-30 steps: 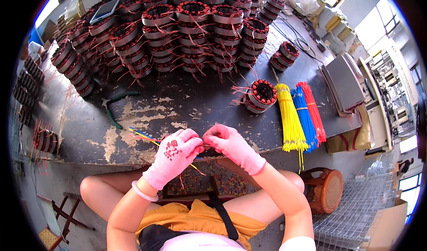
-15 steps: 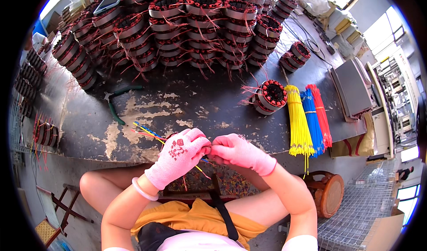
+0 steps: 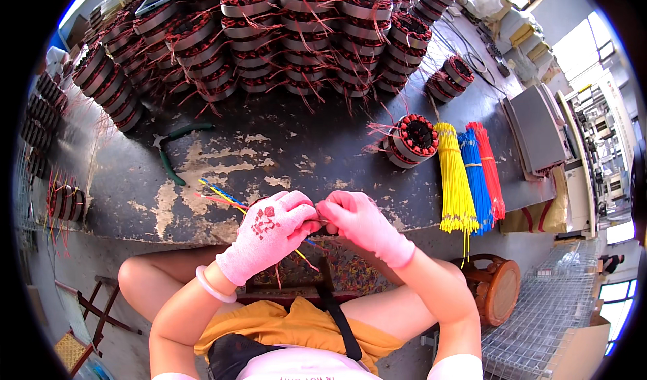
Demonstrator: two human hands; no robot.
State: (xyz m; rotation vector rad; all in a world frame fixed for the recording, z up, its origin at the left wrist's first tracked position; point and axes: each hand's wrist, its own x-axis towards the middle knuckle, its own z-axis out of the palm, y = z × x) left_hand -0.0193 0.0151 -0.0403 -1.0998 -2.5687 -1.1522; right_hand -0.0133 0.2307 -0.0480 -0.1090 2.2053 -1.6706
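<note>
Both of my hands wear pink gloves and meet just over the table's near edge. My left hand (image 3: pixel 266 230) is closed, palm down, with yellow, blue and red wires (image 3: pixel 222 193) sticking out past it on both sides. Whatever else lies under that palm is hidden. My right hand (image 3: pixel 364 224) pinches thumb and finger together at a thin wire (image 3: pixel 322 222) beside my left fingertips. Right of the hands, a wound motor stator (image 3: pixel 414 139) with red windings sits on the table. Next to it lie bundles of yellow wires (image 3: pixel 449 178), blue wires (image 3: pixel 473 178) and red wires (image 3: pixel 488 171).
Stacked stators (image 3: pixel 306 40) fill the back of the worn dark table (image 3: pixel 256 131). Green-handled pliers (image 3: pixel 176 152) lie at left, and another stator (image 3: pixel 66 201) stands near the left edge. Grey boards (image 3: pixel 536 131) stand at right. A wooden drum-shaped stool (image 3: pixel 495 289) and wire mesh (image 3: pixel 539 312) are below.
My right hand has turned and lifted slightly, its fingertips pulling a little apart from my left hand, with a thin wire now showing between them. The left hand has barely moved.
</note>
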